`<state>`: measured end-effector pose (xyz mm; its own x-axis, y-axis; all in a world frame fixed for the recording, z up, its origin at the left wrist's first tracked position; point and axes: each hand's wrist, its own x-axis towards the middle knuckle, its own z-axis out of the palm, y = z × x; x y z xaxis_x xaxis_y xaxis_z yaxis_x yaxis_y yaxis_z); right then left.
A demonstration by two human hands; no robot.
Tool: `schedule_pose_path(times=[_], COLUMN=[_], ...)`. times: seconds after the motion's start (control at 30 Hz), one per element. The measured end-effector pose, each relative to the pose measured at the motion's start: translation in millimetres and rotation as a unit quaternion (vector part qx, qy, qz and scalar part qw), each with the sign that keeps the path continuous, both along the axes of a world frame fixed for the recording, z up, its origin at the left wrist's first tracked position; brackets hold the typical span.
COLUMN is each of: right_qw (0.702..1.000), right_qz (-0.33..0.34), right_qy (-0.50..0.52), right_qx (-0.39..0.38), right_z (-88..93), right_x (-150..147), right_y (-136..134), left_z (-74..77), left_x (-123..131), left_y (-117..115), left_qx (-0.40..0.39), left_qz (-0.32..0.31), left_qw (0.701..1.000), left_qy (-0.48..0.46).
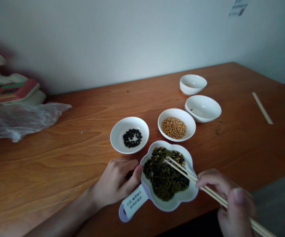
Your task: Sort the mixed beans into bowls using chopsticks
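A flower-shaped dish (194, 194) with a lilac edge and a labelled handle holds mixed green, black and tan beans. At its left rim, my left hand (116, 181) is closed with the fingers curled, thumb and forefinger against the edge. My right hand (227, 197) grips a pair of wooden chopsticks (213, 193), whose tips are slightly apart over the beans in the dish. Whether a bean is between the tips, I cannot tell. Behind the dish, one white bowl (117, 136) contains black beans (132, 137); another white bowl (191, 126) contains tan beans (174, 127).
Two more white bowls stand farther back, a nearer bowl (205, 108) with a small dark bit inside and a farther bowl (193, 84). A pale flat strip (262, 108) lies at right. Clear plastic (31, 118) and a red-and-cream object (21, 89) occupy the left, near the wall.
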<state>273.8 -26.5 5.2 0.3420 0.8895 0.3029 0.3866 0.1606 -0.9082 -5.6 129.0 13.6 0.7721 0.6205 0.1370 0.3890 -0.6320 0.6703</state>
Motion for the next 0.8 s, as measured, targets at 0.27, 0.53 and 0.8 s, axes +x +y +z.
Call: schedule_pose_path(times=[0.27,0.53,0.8], right_qw=[1.000,0.994,0.996], right_qz=[0.006,-0.064,-0.042], right_qy=[0.007,0.082,0.073], right_qx=[0.004,0.027,0.022], right_z=[3.1,0.9,-5.4], right_x=[0,-9,-8], right_y=[2,11,14], left_z=[-0.3,0.0,-1.8], left_x=[0,2,1], left_y=[-1,0,1], left_qx=[-0.011,-0.004,-0.011], left_qz=[-0.002,-0.003,-0.006], left_qw=[1.000,1.000,1.000], left_qy=[-0.003,-0.004,0.010])
